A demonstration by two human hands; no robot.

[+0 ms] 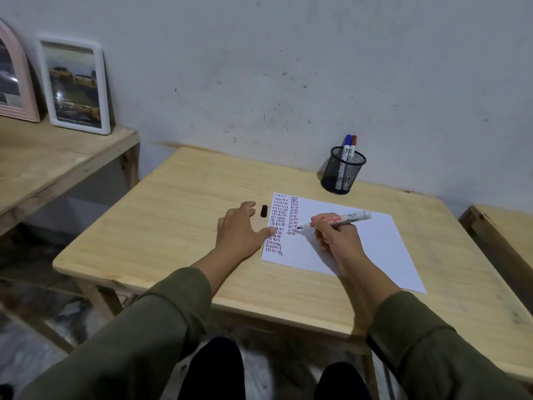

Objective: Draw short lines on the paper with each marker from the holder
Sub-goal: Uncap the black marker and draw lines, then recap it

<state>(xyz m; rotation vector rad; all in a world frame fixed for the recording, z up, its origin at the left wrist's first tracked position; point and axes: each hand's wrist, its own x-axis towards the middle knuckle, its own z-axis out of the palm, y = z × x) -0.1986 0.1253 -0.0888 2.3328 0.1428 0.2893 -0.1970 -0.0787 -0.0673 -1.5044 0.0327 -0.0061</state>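
1. Left of the paper (346, 243), the left hand (240, 230) is laid flat on the wooden surface (173, 226) with fingers spread; its thumb tip is pressed on the paper's left edge.
2. A black cap (263, 211) is seen lying on the surface just left of the paper's far corner, close to the left fingertips without touching them.
3. The paper is marked along its left side with two columns of short red, blue and black strokes; the rest is left blank.
4. Over the paper, a white marker (336, 219) with a black tip is pinched in the right hand (336, 236), the tip set at the second column's lower end.
5. "OWMAN" in red and "BG-12" can be read on the barrel.
6. Beyond the paper's far edge, a black mesh holder (342, 171) is stood with a blue-capped marker (347, 147) and a red-capped marker (353, 145) inside.
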